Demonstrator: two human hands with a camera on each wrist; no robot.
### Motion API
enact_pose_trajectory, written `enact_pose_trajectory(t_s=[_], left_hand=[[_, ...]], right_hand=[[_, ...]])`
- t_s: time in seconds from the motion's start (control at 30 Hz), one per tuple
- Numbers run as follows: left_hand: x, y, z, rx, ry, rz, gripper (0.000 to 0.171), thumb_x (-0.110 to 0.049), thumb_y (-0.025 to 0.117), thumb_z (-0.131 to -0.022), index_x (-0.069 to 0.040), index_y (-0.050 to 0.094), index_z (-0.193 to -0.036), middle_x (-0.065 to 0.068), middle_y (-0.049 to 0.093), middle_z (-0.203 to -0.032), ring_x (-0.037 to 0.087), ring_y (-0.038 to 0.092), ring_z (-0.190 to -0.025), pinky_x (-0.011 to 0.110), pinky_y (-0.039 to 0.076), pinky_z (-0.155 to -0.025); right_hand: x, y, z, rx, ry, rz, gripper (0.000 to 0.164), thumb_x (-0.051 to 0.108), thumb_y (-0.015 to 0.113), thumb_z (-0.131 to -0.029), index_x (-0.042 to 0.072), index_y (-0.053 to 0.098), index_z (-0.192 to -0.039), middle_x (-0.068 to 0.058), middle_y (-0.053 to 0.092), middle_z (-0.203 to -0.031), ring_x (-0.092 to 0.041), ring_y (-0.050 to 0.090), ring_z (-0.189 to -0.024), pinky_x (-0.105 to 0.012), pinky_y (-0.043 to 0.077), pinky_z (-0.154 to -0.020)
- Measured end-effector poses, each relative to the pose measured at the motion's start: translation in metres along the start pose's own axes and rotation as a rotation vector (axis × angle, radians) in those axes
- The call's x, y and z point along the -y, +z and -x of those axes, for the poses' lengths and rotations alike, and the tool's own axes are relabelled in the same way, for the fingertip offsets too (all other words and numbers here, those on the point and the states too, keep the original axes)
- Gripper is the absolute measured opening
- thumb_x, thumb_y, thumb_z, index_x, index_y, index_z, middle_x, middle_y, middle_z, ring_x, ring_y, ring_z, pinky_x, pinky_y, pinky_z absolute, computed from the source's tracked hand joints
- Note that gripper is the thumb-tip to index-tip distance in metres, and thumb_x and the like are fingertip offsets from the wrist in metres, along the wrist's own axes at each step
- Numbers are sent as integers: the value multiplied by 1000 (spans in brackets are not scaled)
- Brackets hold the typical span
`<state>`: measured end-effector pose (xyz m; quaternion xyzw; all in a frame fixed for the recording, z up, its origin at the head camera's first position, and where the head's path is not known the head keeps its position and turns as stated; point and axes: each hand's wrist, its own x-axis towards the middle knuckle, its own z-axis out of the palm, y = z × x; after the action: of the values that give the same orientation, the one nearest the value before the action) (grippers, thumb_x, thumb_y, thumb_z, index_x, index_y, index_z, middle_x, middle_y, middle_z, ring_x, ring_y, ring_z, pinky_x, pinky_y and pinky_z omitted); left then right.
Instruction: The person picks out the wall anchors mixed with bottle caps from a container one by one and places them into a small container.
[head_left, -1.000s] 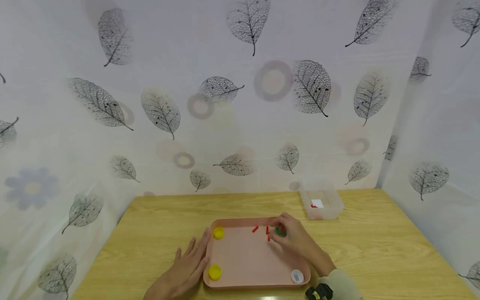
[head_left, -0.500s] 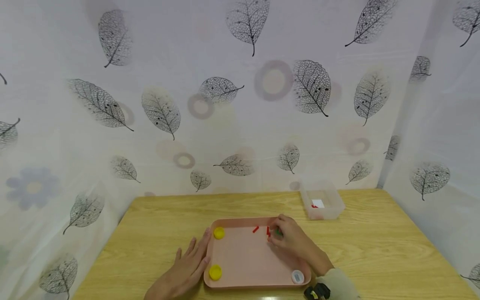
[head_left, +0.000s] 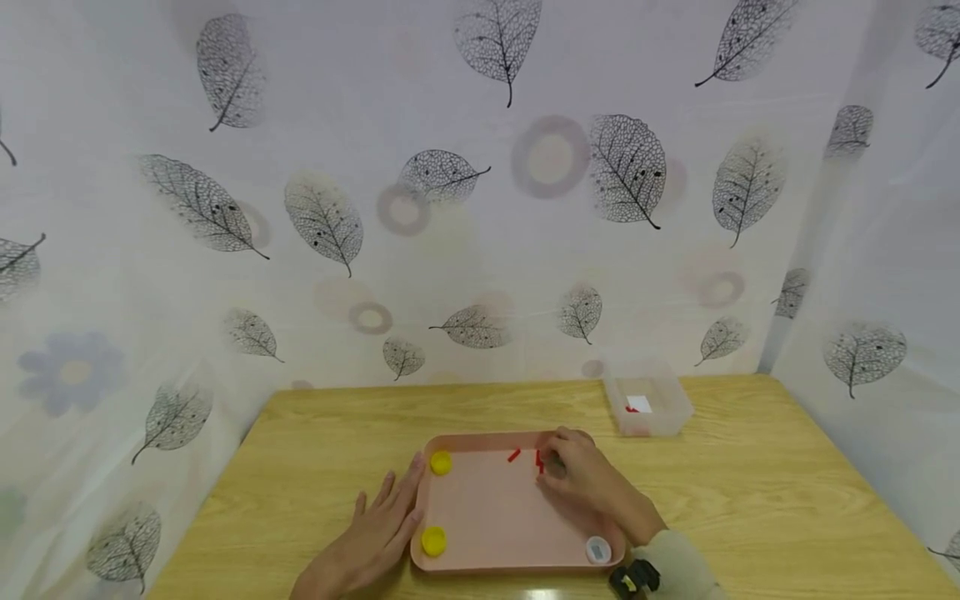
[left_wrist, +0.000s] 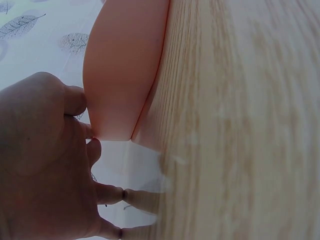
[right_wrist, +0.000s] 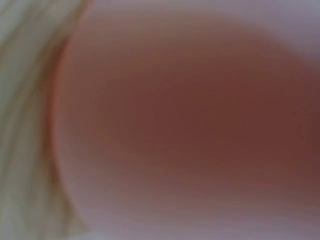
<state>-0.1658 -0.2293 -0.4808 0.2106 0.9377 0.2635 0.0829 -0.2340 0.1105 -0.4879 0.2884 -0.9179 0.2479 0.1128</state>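
Note:
A pink tray [head_left: 487,517] lies on the wooden table. My left hand [head_left: 367,533] rests flat along its left side, fingers straight; in the left wrist view the left hand [left_wrist: 45,160] touches the tray's outer wall [left_wrist: 125,65]. My right hand [head_left: 588,479] is over the tray's far right corner, fingers bent toward the thumb. Small red sticks [head_left: 539,458] show right at its fingertips, and whether it pinches one is hidden. Another red stick [head_left: 513,456] lies apart, to the left. The right wrist view is a blur, filled by a pinkish surface [right_wrist: 200,115].
Yellow round caps sit in the tray's left corners, one far [head_left: 440,463] and one near [head_left: 433,542]. A white round cap [head_left: 598,550] is in the near right corner. Behind the tray stands a clear plastic box [head_left: 652,408] with red bits and a white piece inside.
The right hand has shifted slightly left, closer to the red sticks. The green round thing seen earlier between its finger and thumb is now hidden. The left hand stays in place.

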Motion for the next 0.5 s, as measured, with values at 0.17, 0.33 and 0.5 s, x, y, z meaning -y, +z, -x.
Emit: enact_pose_trajectory(t_s=[0.17, 0.33, 0.5], left_hand=[[1, 0, 0, 9, -11, -1, 58, -39, 27, -104, -26, -1, -153, -4, 8, -158, 43, 12, -139, 78, 3, -95], [1, 0, -1, 14, -13, 1, 58, -39, 27, -104, -28, -1, -153, -5, 8, -158, 42, 11, -140, 79, 2, -94], [2, 0, 0, 4, -16, 1, 58, -39, 27, -104, -27, -1, -153, -4, 9, -158, 42, 11, -140, 78, 3, -95]], right_hand=[[-1, 1, -2, 28, -4, 2, 23, 21, 81, -73, 10, 63, -81, 1, 54, -86, -11, 47, -79, -41, 40, -84], [-2, 0, -4, 66, 1, 17, 22, 24, 81, -74, 13, 63, -81, 3, 53, -87, -12, 46, -81, -38, 40, -82], [0, -2, -5, 81, -17, 29, 21, 22, 81, -74, 12, 63, -80, 3, 51, -86, -13, 46, -81, -36, 41, -78]])
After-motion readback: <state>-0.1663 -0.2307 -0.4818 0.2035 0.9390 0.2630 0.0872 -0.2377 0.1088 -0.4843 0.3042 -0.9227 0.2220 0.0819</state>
